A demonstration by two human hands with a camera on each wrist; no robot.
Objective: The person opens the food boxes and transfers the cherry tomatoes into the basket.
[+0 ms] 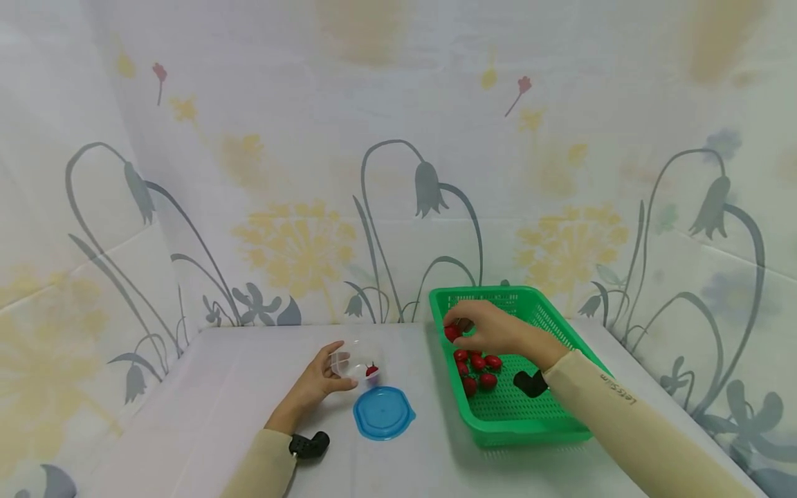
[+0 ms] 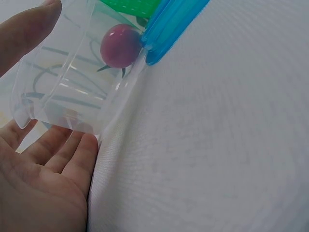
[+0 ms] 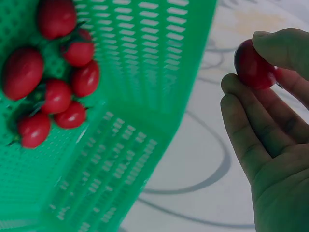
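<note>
My left hand (image 1: 319, 379) holds a clear plastic container (image 1: 349, 361) on the table, thumb on one side and fingers on the other. A single cherry tomato (image 2: 120, 46) with a green stem shows inside it. Between thumb and fingertips, my right hand (image 1: 492, 328) pinches another cherry tomato (image 3: 254, 65), above the left rim of the green basket (image 1: 526, 425). Several cherry tomatoes (image 3: 57, 95) lie in the basket, bunched along its left side. A blue lid (image 1: 382, 413) lies flat just in front of the container.
White cloth covers the table (image 1: 423, 463). Behind it rises a floral-printed curtain (image 1: 299, 124), which also closes off both sides. The basket's raised walls stand to the right of the lid and container.
</note>
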